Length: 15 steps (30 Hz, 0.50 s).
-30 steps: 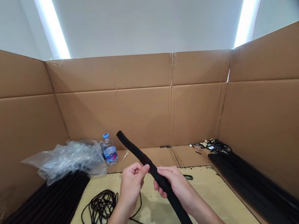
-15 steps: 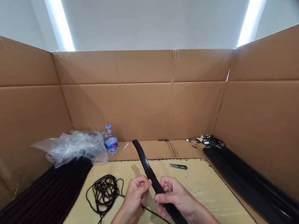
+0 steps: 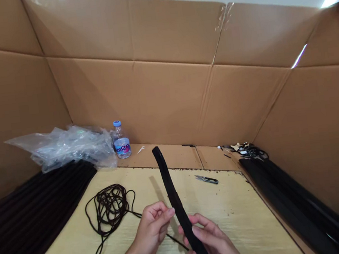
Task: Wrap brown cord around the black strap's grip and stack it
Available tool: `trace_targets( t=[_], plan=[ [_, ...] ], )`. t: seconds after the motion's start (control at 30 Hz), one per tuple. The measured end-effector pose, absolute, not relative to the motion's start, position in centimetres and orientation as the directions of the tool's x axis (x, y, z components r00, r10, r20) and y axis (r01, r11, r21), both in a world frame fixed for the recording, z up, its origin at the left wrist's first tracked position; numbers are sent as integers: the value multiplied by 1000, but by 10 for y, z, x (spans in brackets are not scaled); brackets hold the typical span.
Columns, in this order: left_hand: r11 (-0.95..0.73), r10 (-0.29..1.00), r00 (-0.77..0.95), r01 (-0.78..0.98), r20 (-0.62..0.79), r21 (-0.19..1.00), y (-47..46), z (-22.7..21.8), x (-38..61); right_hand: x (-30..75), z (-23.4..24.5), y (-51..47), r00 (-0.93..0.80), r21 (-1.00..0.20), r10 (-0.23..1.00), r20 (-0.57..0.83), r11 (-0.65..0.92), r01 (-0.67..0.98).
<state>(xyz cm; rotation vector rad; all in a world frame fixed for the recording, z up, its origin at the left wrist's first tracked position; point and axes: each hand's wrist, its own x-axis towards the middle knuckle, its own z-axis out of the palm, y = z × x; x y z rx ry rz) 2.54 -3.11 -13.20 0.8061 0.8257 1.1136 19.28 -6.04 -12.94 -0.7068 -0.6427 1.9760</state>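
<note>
Midway through handling, by the look of it, a black strip (image 3: 173, 192) is held up at a slant above a pale table (image 3: 244, 212), its far end pointing at the cardboard wall (image 3: 106, 93) and its near end running out of view below. The right hand (image 3: 212, 239) grips it, thumb on top, fingers curled behind. The left hand (image 3: 155, 225) has its fingers drawn together, thumb tip at the strip's left edge; whether it pinches the strip cannot be told. Just beyond that thumb, the strip shows a short step, perhaps an overlap; whether it is fixed is unclear. A dark cord (image 3: 110, 202) lies loosely coiled on the left, one length passing beneath the hands, with no visible join to the strip. Small snips (image 3: 207, 179) rest beyond the right hand, untouched. Other long black pieces (image 3: 39, 200) line both sides, finished or waiting, one cannot say, so what is left remains uncertain.
</note>
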Motion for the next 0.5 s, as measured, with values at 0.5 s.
trace_targets(
  t=[0.5],
  plan=[
    [283, 937, 301, -370, -174, 885, -40, -138, 30, 188, -138, -75, -418, -752, 887, -196, -410, -517]
  ],
)
